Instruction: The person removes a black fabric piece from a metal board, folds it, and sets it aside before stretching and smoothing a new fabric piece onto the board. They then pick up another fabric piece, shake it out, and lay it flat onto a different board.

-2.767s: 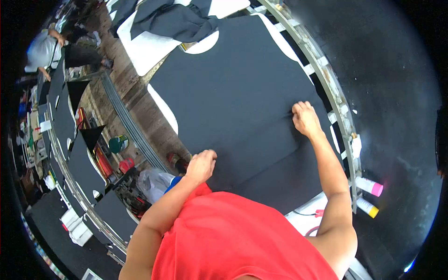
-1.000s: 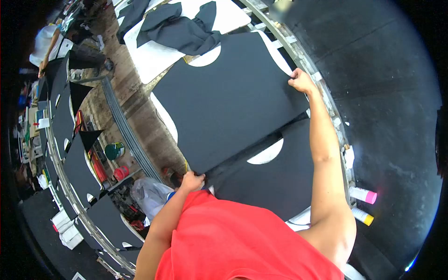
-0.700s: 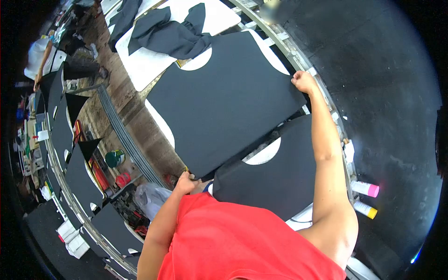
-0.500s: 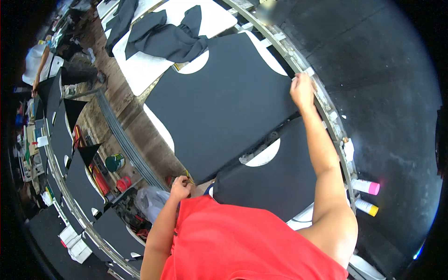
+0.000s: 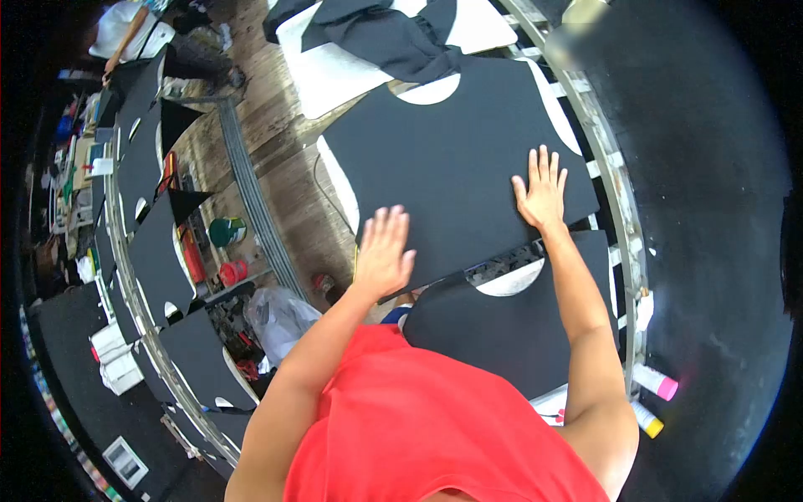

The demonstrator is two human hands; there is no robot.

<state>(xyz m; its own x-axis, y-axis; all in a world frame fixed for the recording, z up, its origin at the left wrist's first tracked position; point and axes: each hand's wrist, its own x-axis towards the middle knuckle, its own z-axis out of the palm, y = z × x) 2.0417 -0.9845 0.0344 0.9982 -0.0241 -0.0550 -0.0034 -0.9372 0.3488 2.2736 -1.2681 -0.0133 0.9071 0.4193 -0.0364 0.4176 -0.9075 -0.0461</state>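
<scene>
A black fabric panel (image 5: 447,159), cut like a shirt body, is spread over a white board (image 5: 337,180) whose edges show at its neck and armholes. My left hand (image 5: 385,255) lies with outstretched fingers over the panel's near left corner. Toward the right side, my right hand (image 5: 542,194) rests flat on the same cloth, fingers spread. Neither hand holds anything. Closer to my body, a second black panel (image 5: 502,330) covers another board, partly hidden by my red top and right arm.
Crumpled black fabric (image 5: 385,38) lies on the far board. A metal rail (image 5: 615,180) runs along the right, with two spray cans, one pink-capped (image 5: 655,381). On the left are a plastic bag (image 5: 280,318), a green can (image 5: 227,232), another panel row and a person (image 5: 125,38).
My left hand has moved from the panel's near corner onto the cloth and opened. My right hand has left the right edge and flattened on the panel. The view has shifted.
</scene>
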